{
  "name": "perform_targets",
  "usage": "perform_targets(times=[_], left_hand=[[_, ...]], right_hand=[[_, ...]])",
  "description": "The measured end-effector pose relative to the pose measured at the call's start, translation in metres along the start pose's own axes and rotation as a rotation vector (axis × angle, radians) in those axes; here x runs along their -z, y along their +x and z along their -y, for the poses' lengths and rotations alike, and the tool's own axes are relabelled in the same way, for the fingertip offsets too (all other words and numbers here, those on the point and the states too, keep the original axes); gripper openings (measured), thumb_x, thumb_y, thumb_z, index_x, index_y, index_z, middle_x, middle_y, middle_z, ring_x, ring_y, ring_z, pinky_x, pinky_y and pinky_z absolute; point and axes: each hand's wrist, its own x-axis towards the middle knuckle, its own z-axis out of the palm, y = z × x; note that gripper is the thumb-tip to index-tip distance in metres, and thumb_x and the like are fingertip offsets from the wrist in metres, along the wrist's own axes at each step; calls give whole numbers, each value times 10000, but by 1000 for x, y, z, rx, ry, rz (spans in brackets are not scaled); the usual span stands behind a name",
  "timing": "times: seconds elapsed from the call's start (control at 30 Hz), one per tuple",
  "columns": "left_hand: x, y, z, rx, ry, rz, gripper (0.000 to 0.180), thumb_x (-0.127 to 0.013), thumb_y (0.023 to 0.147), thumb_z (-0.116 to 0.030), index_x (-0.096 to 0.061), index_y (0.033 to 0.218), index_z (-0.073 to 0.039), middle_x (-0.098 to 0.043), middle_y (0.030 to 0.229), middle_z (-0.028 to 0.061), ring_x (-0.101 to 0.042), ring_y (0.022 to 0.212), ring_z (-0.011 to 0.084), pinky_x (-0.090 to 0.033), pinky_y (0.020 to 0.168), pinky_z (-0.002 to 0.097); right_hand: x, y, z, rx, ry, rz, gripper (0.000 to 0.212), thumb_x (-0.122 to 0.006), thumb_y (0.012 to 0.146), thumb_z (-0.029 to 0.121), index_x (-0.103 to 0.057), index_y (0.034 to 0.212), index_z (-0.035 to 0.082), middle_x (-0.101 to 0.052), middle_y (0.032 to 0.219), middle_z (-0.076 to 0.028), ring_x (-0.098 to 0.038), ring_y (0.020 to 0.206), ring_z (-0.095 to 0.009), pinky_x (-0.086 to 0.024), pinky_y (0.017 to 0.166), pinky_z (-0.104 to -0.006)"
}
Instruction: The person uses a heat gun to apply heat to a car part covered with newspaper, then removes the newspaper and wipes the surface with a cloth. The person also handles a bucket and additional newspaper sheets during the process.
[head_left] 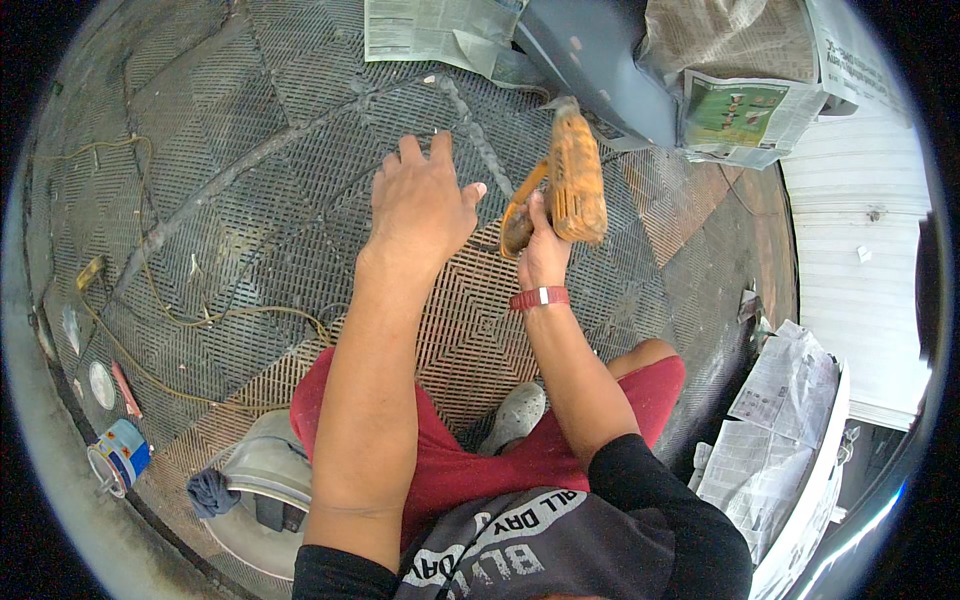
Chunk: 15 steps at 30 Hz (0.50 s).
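Orange-brown and crusted with dried residue, the tool (572, 180) stands nearly upright in the right hand (541, 248), its long axis running from the wrist up and away toward the grey panel (600, 70); that hand is wrapped tight around the lower grip, with a curved orange lever arching off the tool's left side; a red band (539, 297) sits on the wrist below. The left hand (418, 205) lies just to the left of the tool, palm down and fingers spread loosely over the grated floor (250, 220), holding nothing; its thumb points toward the lever with a narrow gap between them, so the tool lies to this hand's right and a little above. Of the two, the right hand alone has the tool, and the left is the free one nearest it. Beyond the tool's top end the grey panel curves in from the upper edge, partly masked with newspaper (745, 110); whether the tool's tip touches the panel cannot be told. A yellowish cord (180, 318) trails across the floor well to the left.
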Motion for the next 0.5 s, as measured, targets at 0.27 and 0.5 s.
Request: perform_targets(times=[0.27, 0.5], left_hand=[[6, 0, -1, 13, -2, 18, 719, -720, 981, -383, -474, 1527, 15, -548, 1404, 305, -557, 1309, 486, -477, 1098, 544], [9, 0, -3, 30, 1, 43, 726, -703, 997, -392, -454, 1551, 7, -531, 1438, 305, -542, 1335, 483, -465, 1124, 541]], right_hand=[[8, 9, 52, 60, 110, 244, 267, -723, 1033, 163, -602, 1223, 19, -652, 925, -55, -636, 800, -176, -571, 726, -364], [74, 34, 89, 173, 47, 5, 161, -706, 1040, 151, -607, 1118, 50, -637, 869, -59, -625, 738, -191, -549, 659, -354]])
